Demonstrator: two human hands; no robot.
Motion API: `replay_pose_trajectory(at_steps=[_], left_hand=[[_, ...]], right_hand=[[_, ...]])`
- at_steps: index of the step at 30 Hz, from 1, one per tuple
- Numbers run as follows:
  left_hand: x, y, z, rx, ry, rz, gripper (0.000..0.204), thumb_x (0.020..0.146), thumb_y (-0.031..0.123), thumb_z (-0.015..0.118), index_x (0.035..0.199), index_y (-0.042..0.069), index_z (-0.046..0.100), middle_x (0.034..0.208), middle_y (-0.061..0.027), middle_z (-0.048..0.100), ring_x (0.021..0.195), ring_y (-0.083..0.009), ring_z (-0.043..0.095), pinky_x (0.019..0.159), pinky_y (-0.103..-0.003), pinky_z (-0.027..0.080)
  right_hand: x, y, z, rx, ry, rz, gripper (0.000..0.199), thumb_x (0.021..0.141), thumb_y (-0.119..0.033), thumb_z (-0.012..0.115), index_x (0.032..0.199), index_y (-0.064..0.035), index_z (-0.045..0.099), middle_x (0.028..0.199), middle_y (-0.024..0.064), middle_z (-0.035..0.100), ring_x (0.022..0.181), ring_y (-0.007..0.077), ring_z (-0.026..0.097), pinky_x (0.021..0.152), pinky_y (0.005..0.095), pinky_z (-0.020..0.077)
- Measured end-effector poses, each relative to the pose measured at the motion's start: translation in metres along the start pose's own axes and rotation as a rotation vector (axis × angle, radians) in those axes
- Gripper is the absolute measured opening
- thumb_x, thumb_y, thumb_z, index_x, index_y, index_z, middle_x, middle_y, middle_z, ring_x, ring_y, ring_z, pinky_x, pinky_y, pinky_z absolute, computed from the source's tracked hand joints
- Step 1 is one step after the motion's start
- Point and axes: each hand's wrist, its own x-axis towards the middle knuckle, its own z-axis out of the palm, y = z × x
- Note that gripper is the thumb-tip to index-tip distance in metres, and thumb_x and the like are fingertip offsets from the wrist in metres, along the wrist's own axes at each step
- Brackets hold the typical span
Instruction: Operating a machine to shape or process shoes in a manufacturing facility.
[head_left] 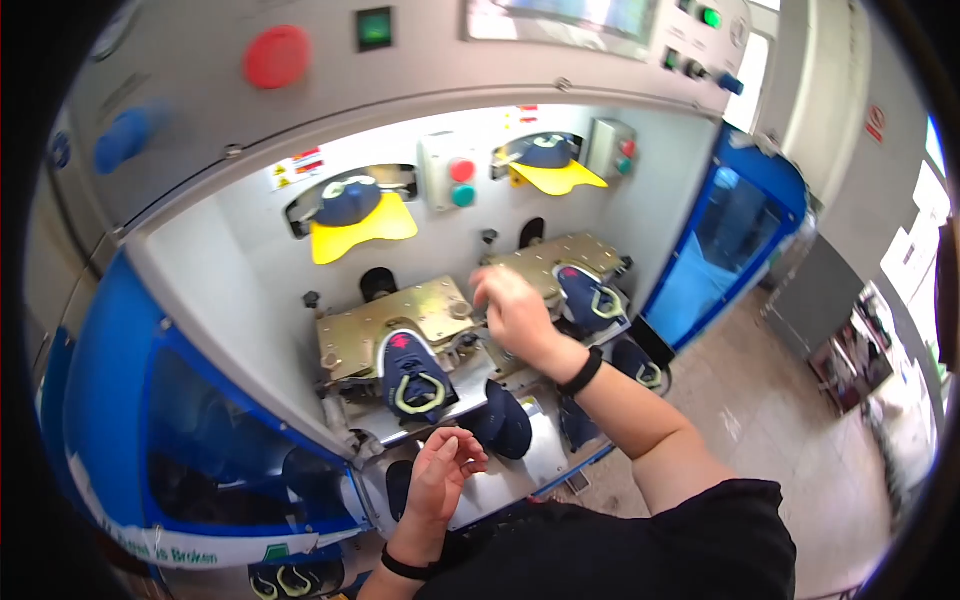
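My left hand (pixel 446 470) is raised at the front of the machine, palm inward, fingers loosely bent and apart, with nothing seen in it. Just behind it a dark blue shoe upper (pixel 411 375) with a pink mark and pale loop lies on the left brass-coloured plate (pixel 400 322). My right hand (pixel 515 312) hovers between the two plates, slightly blurred; its fingers bend downward and their tips are partly hidden. A second shoe upper (pixel 590 298) lies on the right brass-coloured plate (pixel 535 262). Beside my left hand stands a dark blue rounded piece (pixel 504 422).
Two yellow-brimmed blue forms (pixel 362 222) (pixel 556 168) protrude from the machine's back wall beside button boxes (pixel 450 172). Blue-framed side panels (pixel 720 240) flank the opening. Above it runs a control panel with a red button (pixel 277 57). More dark uppers (pixel 296 578) sit low at front left.
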Motion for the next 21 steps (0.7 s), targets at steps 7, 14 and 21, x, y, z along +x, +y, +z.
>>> replay_pose_trajectory(at_steps=[7, 14, 21], left_hand=[[0.03, -0.029, 0.002, 0.09, 0.066, -0.151, 0.022, 0.101, 0.024, 0.051, 0.108, 0.004, 0.057, 0.093, -0.0088, 0.065, 0.085, -0.0202, 0.065, 0.078, -0.034, 0.054], [0.069, -0.065, 0.029, 0.221, 0.063, -0.297, 0.02, 0.102, 0.022, 0.049, 0.106, 0.004, 0.058, 0.093, -0.0094, 0.067, 0.083, -0.0202, 0.067, 0.075, -0.032, 0.055], [0.096, -0.112, 0.05, 0.444, 0.07, -0.375, 0.022, 0.103, 0.023, 0.049, 0.107, 0.004, 0.06, 0.095, -0.0102, 0.067, 0.086, -0.0204, 0.068, 0.073, -0.032, 0.055]], right_hand=[[-0.174, -0.022, -0.066, -0.076, -0.294, 0.172, 0.008, 0.069, -0.003, 0.059, 0.071, -0.0101, 0.056, 0.072, 0.0065, 0.056, 0.073, 0.0283, 0.06, 0.061, 0.039, 0.0491], [-0.243, 0.047, -0.148, -0.019, 0.192, 0.766, 0.016, 0.075, 0.006, 0.048, 0.074, -0.0041, 0.061, 0.073, 0.0078, 0.061, 0.069, 0.0208, 0.06, 0.062, 0.0314, 0.048], [-0.262, 0.11, -0.199, 0.158, 0.462, 1.02, 0.019, 0.088, 0.006, 0.043, 0.086, -0.0024, 0.061, 0.075, 0.0044, 0.061, 0.066, 0.012, 0.056, 0.064, 0.0267, 0.0455]])
